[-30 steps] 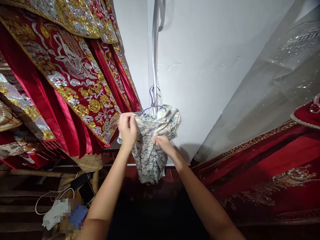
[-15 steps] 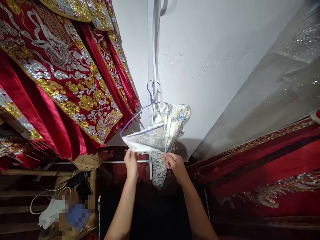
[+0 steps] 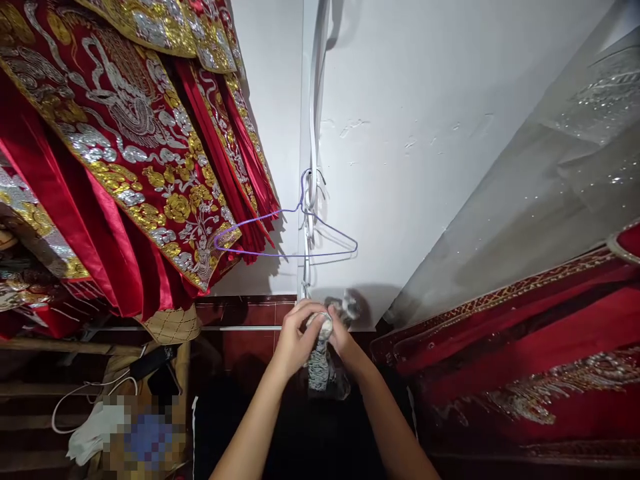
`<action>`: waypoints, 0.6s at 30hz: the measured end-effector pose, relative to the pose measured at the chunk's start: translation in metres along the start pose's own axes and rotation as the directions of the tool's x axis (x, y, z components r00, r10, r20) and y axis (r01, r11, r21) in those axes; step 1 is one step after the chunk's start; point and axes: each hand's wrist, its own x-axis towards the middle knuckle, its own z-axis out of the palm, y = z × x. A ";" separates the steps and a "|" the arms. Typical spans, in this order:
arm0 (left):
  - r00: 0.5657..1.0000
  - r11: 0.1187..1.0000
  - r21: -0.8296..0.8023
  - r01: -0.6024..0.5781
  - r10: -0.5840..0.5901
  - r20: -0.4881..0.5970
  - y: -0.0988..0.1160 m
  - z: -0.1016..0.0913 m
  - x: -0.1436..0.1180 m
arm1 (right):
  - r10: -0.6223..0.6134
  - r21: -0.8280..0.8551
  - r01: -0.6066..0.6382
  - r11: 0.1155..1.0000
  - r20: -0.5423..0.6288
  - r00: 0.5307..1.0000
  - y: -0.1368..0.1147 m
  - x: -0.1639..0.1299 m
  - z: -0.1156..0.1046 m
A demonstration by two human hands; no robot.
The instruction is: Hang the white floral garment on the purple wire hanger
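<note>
Both hands, left hand [image 3: 295, 340] and right hand [image 3: 345, 337], clamped together on bunched floral garment [image 3: 320, 363]. Purple wire hanger [image 3: 285, 233] hangs bare above, against white wall [image 3: 425, 133].

Both bare forearms rise from the bottom edge and converge toward the middle, the left from lower left, the right from lower right, so the wrists come close together. The left hand [image 3: 293, 340] is turned with its back toward the camera, fingers curled inward and thumb up, closed in a grip. The right hand [image 3: 345, 337] sits just beside it, touching or nearly so, fingers likewise bent and closed, the knuckles facing the left hand. Both wrists are slightly flexed, and both hands are a little blurred.
</note>
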 end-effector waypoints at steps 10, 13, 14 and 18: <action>0.927 0.979 0.155 0.135 -0.180 0.329 -0.010 -0.045 -0.018 | -0.253 -0.422 0.385 0.820 0.336 0.907 -0.046 0.010 -0.014; 0.893 0.955 0.277 0.106 -0.214 0.395 -0.014 -0.051 -0.037 | -0.535 -0.572 0.495 0.654 0.112 0.837 -0.073 0.039 -0.026; 0.900 0.941 0.325 0.097 -0.222 0.375 -0.014 -0.054 -0.041 | -0.573 -0.601 0.476 0.642 0.036 0.819 -0.080 0.050 -0.030; 0.934 0.859 0.510 0.048 -0.220 0.282 0.003 -0.074 -0.042 | -0.477 -0.631 0.384 0.674 0.026 0.879 -0.085 0.094 -0.044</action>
